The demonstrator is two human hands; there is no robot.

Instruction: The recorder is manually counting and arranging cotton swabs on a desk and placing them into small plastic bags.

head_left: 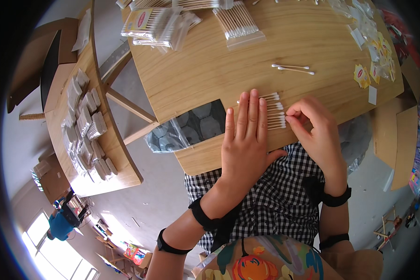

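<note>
A row of cotton swabs [276, 115] lies side by side at the near edge of the wooden table [191, 70], white tips pointing right. Flat across their left part rests my left hand [245, 135], fingers stretched out and hiding most of the sticks. At the right end of the row, my right hand [315, 128] has thumb and index finger pinched beside one swab's tip; whether they grip it is too small to tell. Farther up the table, two loose cotton swabs [291, 68] lie apart from the row.
Clear bags of swabs [238, 25] and a bagged stack with a yellow label [149, 23] sit at the far side. Yellow cards [361, 75] and plastic bags lie far right. A dark patterned sheet [198, 123] is left of my hand. Another table [121, 163] holds several packs [84, 121].
</note>
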